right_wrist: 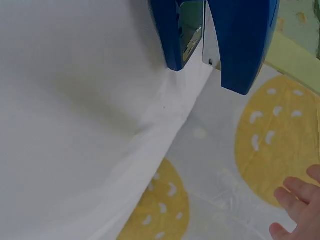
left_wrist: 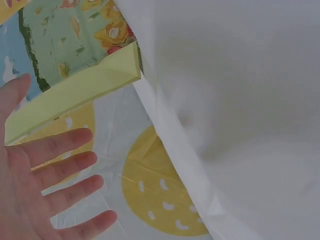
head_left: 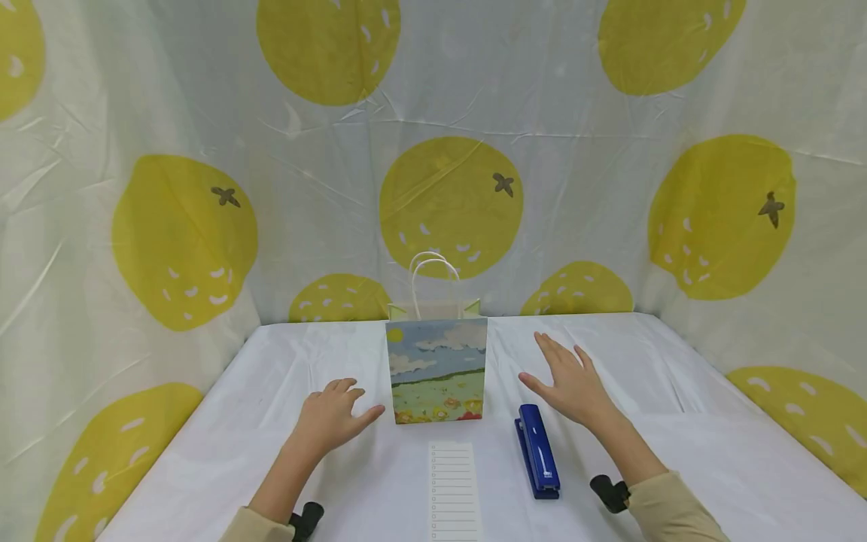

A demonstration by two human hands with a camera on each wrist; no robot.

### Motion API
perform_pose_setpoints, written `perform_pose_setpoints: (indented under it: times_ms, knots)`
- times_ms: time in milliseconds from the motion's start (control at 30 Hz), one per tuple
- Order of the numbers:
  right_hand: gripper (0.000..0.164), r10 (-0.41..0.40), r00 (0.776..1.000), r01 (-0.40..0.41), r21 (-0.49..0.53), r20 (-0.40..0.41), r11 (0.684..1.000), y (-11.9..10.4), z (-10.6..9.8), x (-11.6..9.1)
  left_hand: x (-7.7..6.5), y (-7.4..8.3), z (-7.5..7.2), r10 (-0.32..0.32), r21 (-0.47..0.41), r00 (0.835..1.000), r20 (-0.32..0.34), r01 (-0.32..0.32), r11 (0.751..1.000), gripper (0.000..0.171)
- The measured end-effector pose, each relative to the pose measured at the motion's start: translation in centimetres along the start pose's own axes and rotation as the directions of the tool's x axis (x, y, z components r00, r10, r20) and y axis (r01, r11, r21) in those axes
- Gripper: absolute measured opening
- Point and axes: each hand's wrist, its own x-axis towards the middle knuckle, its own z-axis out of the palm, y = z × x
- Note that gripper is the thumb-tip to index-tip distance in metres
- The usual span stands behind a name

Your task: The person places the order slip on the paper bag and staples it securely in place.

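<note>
A paper gift bag (head_left: 439, 373) printed with a painted meadow and sky stands upright at the middle of the table, its white handles raised. My left hand (head_left: 332, 415) hovers to the left of the bag with fingers spread, holding nothing. On the other side my right hand (head_left: 569, 382) is held in the air, fingers apart, beyond a blue stapler (head_left: 538, 452). The stapler lies lengthwise, apart from both hands. A lined paper checklist strip (head_left: 454, 489) lies flat in front of the bag. In the left wrist view the bag's pale green side (left_wrist: 75, 97) shows beyond the thumb.
The table (head_left: 366, 489) has a white cloth cover. Behind it and at both sides hangs a whitish curtain (head_left: 318, 165) with large yellow lemon prints. A dark wrist mount (head_left: 611, 494) sits at the right cuff, and another (head_left: 308, 521) at the left.
</note>
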Motion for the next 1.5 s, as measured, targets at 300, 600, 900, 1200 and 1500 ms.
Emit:
perform_pose_setpoints:
  times_ms: [300, 600, 900, 1200, 1500]
  knots:
    - [0.081, -0.004, 0.999, 0.006, 0.044, -0.036, 0.999, -0.8, -0.2, 0.5, -0.2, 1.3, -0.3, 0.010, -0.058, 1.000, 0.000, -0.010, 0.998, 0.048]
    - [0.081, 0.001, 0.998, 0.006, 0.112, -0.063, 0.994, -1.6, -0.2, 1.0, -0.2, 2.5, -0.4, 0.054, -0.131, 0.998, 0.010, -0.053, 0.990, 0.038]
    - [0.084, -0.006, 0.999, 0.015, 0.167, -0.054, 0.986, -2.4, -0.4, 1.3, 0.0, 3.6, -0.2, 0.108, -0.208, 0.993, 0.051, -0.096, 0.973, 0.031]
    - [0.087, -0.006, 0.999, 0.014, 0.169, -0.049, 0.986, -3.1, 0.0, 1.7, 0.1, 4.7, 0.0, 0.149, -0.270, 0.982, 0.113, -0.114, 0.956, 0.041]
    - [0.091, -0.014, 0.999, 0.022, 0.176, -0.047, 0.984, -4.0, 0.0, 1.9, 0.0, 5.4, 0.6, 0.147, -0.283, 0.976, 0.160, -0.097, 0.954, 0.051]
